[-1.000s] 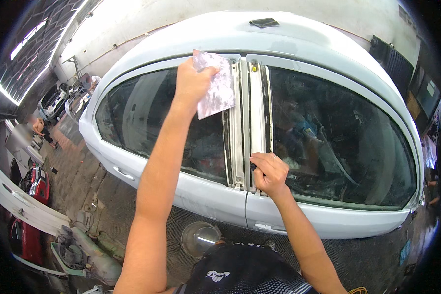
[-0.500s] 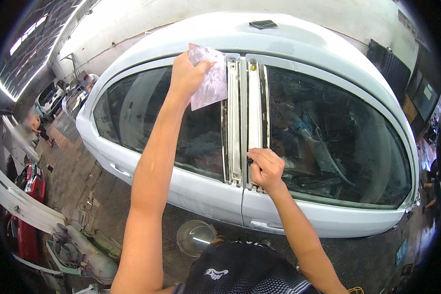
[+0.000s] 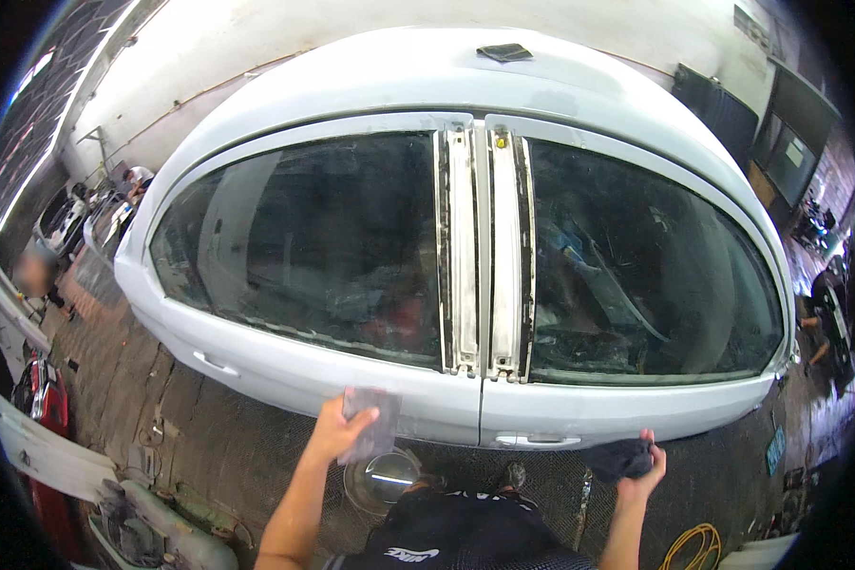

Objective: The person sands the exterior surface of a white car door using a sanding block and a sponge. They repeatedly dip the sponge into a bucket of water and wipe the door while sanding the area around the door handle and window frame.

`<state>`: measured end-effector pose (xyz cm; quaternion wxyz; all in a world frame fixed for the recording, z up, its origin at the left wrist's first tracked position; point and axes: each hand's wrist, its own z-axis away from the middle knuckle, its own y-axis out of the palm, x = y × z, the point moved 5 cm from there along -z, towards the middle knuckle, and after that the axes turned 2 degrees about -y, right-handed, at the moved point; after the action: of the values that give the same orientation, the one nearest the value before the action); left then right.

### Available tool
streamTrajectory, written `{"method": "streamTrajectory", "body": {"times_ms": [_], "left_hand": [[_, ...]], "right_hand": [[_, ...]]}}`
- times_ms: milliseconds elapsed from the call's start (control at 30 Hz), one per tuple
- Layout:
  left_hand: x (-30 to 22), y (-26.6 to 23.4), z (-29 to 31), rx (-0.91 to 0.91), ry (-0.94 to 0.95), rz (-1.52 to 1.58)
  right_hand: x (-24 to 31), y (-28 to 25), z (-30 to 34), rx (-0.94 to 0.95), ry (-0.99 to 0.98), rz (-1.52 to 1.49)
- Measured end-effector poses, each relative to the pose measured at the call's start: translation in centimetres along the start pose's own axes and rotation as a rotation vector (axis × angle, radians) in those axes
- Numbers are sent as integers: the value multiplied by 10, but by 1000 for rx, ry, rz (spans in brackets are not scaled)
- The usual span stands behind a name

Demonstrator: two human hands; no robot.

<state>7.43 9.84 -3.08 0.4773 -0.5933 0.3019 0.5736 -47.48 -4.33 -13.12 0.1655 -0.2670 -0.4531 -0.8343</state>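
Note:
In front of the rear door's lower part, my left hand (image 3: 334, 432) is closed on a thin grey sheet of sandpaper (image 3: 378, 435), its thumb across the front face. A dark bunched cloth (image 3: 617, 460) is in my right hand (image 3: 645, 471), low beside the front door's handle (image 3: 539, 440). Both hands are below the windows of a white car (image 3: 389, 375). Between the two windows stand the bare, pale door pillars (image 3: 463, 252), with worn dark edges and a small yellow spot near the top.
A dark folded piece (image 3: 504, 52) lies on the car roof. Near my feet sits a round, clear bucket (image 3: 380, 475). A green tank (image 3: 176, 530) stands at lower left, and a yellow hose (image 3: 693, 549) is coiled at lower right. Other people are at far left.
Both hands have come down from the door pillars, the left with the sandpaper, the right outward to the right. The dark cloth now shows fully in my right hand; the pillars are uncovered.

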Motion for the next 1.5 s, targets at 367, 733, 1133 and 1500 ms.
{"method": "streamTrajectory", "body": {"times_ms": [367, 733, 1133, 1500], "left_hand": [[149, 44, 17, 37, -33, -388], [403, -132, 228, -57, -1057, -860], [391, -122, 403, -34, -887, -818], [411, -157, 475, -551, -659, -446]], "right_hand": [[-101, -316, 94, -506, 371, -19], [-71, -483, 113, -608, 452, 327], [-119, -462, 80, -208, 754, 648], [-287, -226, 107, 157, 965, 759]]}}
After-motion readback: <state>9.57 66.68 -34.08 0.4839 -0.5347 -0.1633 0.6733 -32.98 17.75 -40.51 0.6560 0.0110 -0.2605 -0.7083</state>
